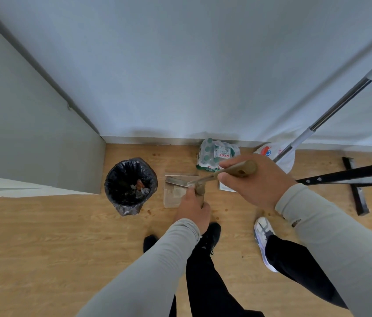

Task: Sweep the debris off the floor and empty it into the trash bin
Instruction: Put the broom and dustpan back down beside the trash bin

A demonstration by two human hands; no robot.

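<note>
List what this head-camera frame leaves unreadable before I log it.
- Broom head or dustpan: hidden; the left hand and right hand cover the brown handles, whose lower ends run out of sight.
- Trash bin contents: too small and dark to identify.
- Brown specks on the floor: too small to name.
- Metal pole: its top is cut off by the right edge.

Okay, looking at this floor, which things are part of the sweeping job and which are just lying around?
Job:
- trash bin
- two brown handles, in left hand and right hand
- brown specks on floor

Lying about:
- bottle pack
- plastic bag
- flat paper
- black frame
</note>
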